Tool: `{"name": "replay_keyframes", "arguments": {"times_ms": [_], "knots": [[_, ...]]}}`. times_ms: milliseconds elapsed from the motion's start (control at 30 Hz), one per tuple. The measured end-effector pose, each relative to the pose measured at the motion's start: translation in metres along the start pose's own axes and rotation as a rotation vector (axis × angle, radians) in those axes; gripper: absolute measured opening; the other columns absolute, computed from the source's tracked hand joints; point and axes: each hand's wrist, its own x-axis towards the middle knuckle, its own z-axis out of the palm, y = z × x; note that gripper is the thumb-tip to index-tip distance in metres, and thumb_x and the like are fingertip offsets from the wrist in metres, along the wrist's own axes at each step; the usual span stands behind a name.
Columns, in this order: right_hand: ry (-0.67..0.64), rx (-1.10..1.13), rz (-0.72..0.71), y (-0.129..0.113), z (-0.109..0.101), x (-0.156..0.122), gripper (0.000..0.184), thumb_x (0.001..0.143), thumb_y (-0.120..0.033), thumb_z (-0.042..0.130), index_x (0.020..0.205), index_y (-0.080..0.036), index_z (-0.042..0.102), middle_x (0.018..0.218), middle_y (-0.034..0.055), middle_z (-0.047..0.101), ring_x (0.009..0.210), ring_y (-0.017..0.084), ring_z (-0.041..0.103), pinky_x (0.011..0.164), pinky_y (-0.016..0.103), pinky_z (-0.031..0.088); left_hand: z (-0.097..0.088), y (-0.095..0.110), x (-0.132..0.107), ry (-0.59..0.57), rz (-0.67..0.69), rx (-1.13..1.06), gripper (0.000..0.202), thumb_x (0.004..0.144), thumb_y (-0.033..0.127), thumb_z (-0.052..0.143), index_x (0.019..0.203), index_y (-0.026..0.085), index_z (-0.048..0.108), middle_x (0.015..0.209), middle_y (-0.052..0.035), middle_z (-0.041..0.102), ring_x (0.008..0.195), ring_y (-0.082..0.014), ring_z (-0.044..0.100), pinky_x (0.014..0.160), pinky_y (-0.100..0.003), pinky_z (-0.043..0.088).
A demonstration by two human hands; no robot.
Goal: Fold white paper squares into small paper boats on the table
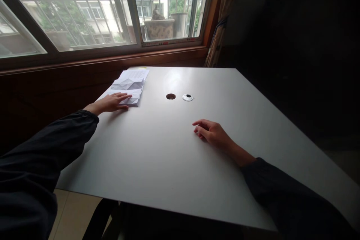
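My left hand (114, 102) lies on the near end of a stack of white paper sheets (129, 84) at the table's left side. Its fingers are stretched out and spread over the paper. Creases show on the upper sheets, and the far part of the stack carries printed text. My right hand (212, 133) rests on or just above the white table (157, 150), right of the middle. Its fingers are loosely bent and apart, with nothing visible in them.
A round hole (171, 96) in the tabletop sits beside a silver ring-shaped cover (188, 97) with a dark opening. Behind the table runs a wooden window sill (168, 53) below a barred window. A gathered curtain (218, 39) hangs at the back right.
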Motion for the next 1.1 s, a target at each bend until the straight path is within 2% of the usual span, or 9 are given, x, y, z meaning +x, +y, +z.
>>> {"name": "replay_keyframes", "arguments": {"times_ms": [167, 367, 533, 667, 767, 833, 933, 1000, 1100], "knots": [[-0.001, -0.068, -0.054, 0.002, -0.001, -0.001, 0.023, 0.089, -0.035, 0.063, 0.105, -0.022, 0.075, 0.079, 0.0034, 0.074, 0.060, 0.015, 0.064, 0.054, 0.026, 0.053, 0.004, -0.012, -0.009, 0.055, 0.046, -0.038, 0.091, 0.081, 0.073, 0.064, 0.155, 0.025, 0.045, 0.163, -0.0158, 0.036, 0.147, -0.0363, 0.036, 0.122, -0.046, 0.026], [0.001, -0.102, -0.069, 0.003, -0.002, -0.001, 0.023, 0.091, -0.034, 0.060, 0.105, -0.023, 0.074, 0.078, 0.0029, 0.074, 0.060, 0.015, 0.065, 0.056, 0.027, 0.053, 0.001, -0.012, -0.014, 0.050, 0.146, -0.015, 0.065, 0.093, 0.062, 0.056, 0.151, 0.031, 0.051, 0.159, -0.0111, 0.045, 0.142, -0.0337, 0.044, 0.119, -0.046, 0.033], [-0.012, -0.105, -0.058, 0.002, -0.002, -0.001, 0.025, 0.090, -0.034, 0.059, 0.107, -0.021, 0.073, 0.080, 0.0030, 0.074, 0.062, 0.015, 0.066, 0.057, 0.026, 0.054, 0.006, -0.024, -0.007, 0.099, 0.244, 0.164, 0.056, 0.103, 0.053, 0.039, 0.152, 0.028, 0.049, 0.155, -0.0097, 0.049, 0.138, -0.0276, 0.048, 0.119, -0.046, 0.033], [-0.011, -0.103, -0.057, 0.001, -0.002, -0.001, 0.025, 0.091, -0.034, 0.059, 0.106, -0.022, 0.073, 0.079, 0.0027, 0.074, 0.061, 0.014, 0.065, 0.056, 0.026, 0.054, 0.011, -0.035, 0.001, 0.098, 0.214, 0.240, 0.054, 0.104, 0.044, 0.037, 0.155, 0.027, 0.043, 0.157, -0.0105, 0.046, 0.139, -0.0269, 0.045, 0.119, -0.048, 0.032], [-0.010, -0.114, -0.071, -0.001, -0.001, -0.003, 0.024, 0.091, -0.035, 0.059, 0.105, -0.021, 0.073, 0.079, 0.0028, 0.074, 0.061, 0.015, 0.066, 0.057, 0.026, 0.055, 0.012, -0.027, 0.003, 0.139, 0.157, 0.250, 0.056, 0.102, 0.037, 0.042, 0.157, 0.025, 0.040, 0.159, -0.0110, 0.043, 0.141, -0.0287, 0.043, 0.118, -0.049, 0.032], [-0.002, -0.106, -0.078, -0.002, 0.000, -0.005, 0.025, 0.092, -0.036, 0.059, 0.105, -0.021, 0.073, 0.083, 0.0039, 0.075, 0.061, 0.015, 0.067, 0.055, 0.027, 0.056, 0.014, -0.007, 0.003, 0.212, 0.142, 0.252, 0.059, 0.100, 0.030, 0.045, 0.158, 0.025, 0.037, 0.162, -0.0106, 0.039, 0.145, -0.0301, 0.039, 0.120, -0.050, 0.030], [0.083, -0.132, -0.158, 0.000, -0.003, -0.002, 0.027, 0.095, -0.038, 0.055, 0.108, -0.020, 0.071, 0.093, 0.0066, 0.076, 0.067, 0.018, 0.071, 0.058, 0.031, 0.060, 0.026, 0.048, 0.001, 0.335, 0.160, 0.198, 0.067, 0.097, 0.026, 0.047, 0.161, 0.021, 0.029, 0.166, -0.0122, 0.030, 0.152, -0.0315, 0.031, 0.124, -0.050, 0.027], [0.218, -0.289, -0.330, 0.000, -0.010, 0.006, 0.026, 0.096, -0.034, 0.054, 0.110, -0.021, 0.071, 0.100, 0.0079, 0.077, 0.086, 0.023, 0.074, 0.078, 0.039, 0.063, 0.038, 0.098, 0.001, 0.346, 0.213, 0.113, 0.070, 0.098, 0.034, 0.050, 0.162, 0.017, 0.026, 0.166, -0.0147, 0.030, 0.152, -0.0321, 0.030, 0.123, -0.049, 0.030], [0.386, -0.609, -0.561, -0.005, -0.022, 0.022, 0.030, 0.097, -0.032, 0.052, 0.120, -0.021, 0.069, 0.120, 0.0115, 0.074, 0.117, 0.029, 0.067, 0.106, 0.051, 0.052, 0.050, 0.170, 0.003, 0.278, 0.400, 0.027, 0.066, 0.102, 0.044, 0.047, 0.161, 0.024, 0.028, 0.168, -0.0109, 0.028, 0.155, -0.0312, 0.027, 0.125, -0.049, 0.027]]}}
